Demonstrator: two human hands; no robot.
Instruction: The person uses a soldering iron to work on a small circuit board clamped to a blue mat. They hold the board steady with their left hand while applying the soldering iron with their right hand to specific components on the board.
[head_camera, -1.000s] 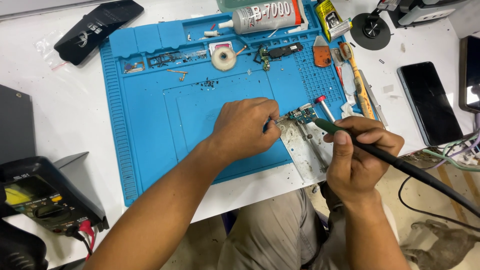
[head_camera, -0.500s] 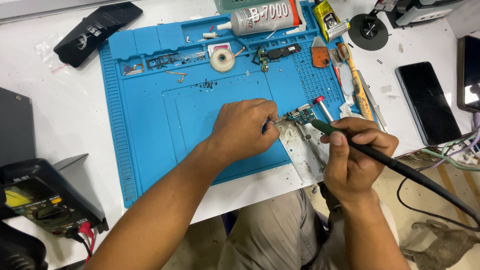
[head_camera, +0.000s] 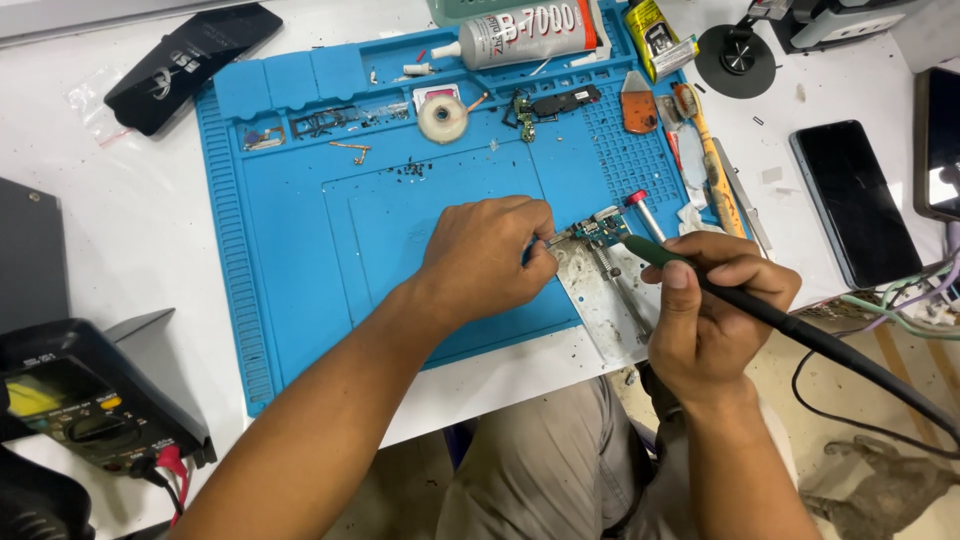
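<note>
Nearest the viewer, at 5 o'clock, the right hand (head_camera: 715, 315) is seen closed around a soldering iron (head_camera: 800, 325) with a green grip; its cable trails off toward 4 o'clock and its tip end is aimed toward 10 o'clock. Just beyond, at the centre, the left hand (head_camera: 490, 260) is curled, its fingertips pinched on fine tweezers (head_camera: 556, 240) directed toward 3 o'clock. Between the two tools a small green circuit board (head_camera: 600, 230) is held on a worn metal fixture (head_camera: 605, 295), at the right-hand part of the blue silicone mat (head_camera: 300, 250). The long axis of the board appears to run roughly from 8 to 2 o'clock, though its outline is too small for certainty. The iron's tip is brought to the board's edge; whether contact is made cannot be told. By judgement, the soldering work is under way and not finished: loose parts and screws (head_camera: 410, 170) lie unmounted at 12 o'clock, beside a spool of solder wick (head_camera: 443, 118). Farther off, an adhesive tube (head_camera: 520, 35) lies across the top of the mat. At 2 o'clock a dark phone (head_camera: 850, 200) rests on the white worktop (head_camera: 130, 220); a multimeter (head_camera: 80, 410) sits at 8 o'clock.
</note>
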